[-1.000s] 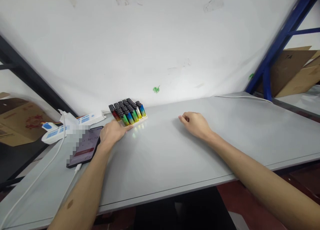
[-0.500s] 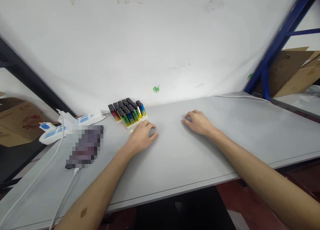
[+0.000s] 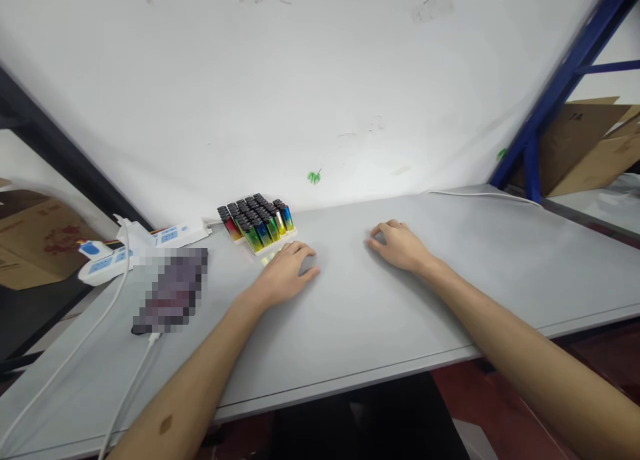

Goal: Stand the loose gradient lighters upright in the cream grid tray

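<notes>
My left hand [image 3: 289, 273] rests palm down on the grey table, thumb spread from the fingers, holding nothing. Just beyond its fingertips stands a group of lighters [image 3: 260, 221] with black tops and shiny red, green, blue and yellow bodies. They are packed upright in rows in a white tray [image 3: 277, 244]. Farther right, my right hand [image 3: 397, 245] lies on the tabletop with fingers loosely bent and a gap between thumb and forefinger. It too is empty, and no object touches it.
On the left lie a pixelated dark device [image 3: 173, 293] with a white cable [image 3: 135, 373] and a white power strip [image 3: 170, 235] with plugs. A white wall [image 3: 320, 100] rises behind the table [image 3: 360, 327]. Another cable [image 3: 480, 193] runs along the back right. Cardboard boxes [image 3: 575, 147] stand past the blue frame [image 3: 533, 133].
</notes>
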Action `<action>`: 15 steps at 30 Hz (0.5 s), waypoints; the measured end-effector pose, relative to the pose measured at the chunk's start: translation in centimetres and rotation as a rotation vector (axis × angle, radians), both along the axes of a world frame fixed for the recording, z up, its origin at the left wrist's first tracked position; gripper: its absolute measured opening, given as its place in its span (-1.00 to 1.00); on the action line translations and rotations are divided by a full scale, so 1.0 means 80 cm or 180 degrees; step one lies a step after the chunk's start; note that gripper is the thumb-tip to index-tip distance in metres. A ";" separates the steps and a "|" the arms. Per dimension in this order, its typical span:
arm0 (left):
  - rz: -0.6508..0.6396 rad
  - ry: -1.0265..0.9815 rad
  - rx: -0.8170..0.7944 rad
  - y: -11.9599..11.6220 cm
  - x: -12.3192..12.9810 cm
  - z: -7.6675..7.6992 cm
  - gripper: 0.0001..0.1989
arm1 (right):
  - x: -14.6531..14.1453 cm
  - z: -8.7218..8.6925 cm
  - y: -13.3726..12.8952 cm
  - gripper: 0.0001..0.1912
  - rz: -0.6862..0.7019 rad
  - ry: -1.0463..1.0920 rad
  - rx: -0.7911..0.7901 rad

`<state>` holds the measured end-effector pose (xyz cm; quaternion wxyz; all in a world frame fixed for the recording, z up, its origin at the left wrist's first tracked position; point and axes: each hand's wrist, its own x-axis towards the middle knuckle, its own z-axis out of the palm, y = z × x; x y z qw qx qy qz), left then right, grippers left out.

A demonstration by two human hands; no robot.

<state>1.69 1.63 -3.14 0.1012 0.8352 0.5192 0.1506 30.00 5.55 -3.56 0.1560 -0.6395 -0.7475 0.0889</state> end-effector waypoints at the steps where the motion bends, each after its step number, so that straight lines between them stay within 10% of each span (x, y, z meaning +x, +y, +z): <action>1: -0.0007 -0.0003 0.0004 0.000 0.000 0.000 -0.64 | 0.000 0.000 0.000 -0.58 -0.0004 0.0018 -0.0011; 10: -0.0005 -0.0014 0.0143 0.000 0.003 -0.001 -0.66 | 0.001 -0.001 0.000 -0.58 0.0023 0.0033 0.0032; 15: 0.0704 0.0049 0.1312 0.008 -0.013 0.012 -0.67 | 0.001 -0.002 0.000 -0.57 0.0047 0.0013 0.0036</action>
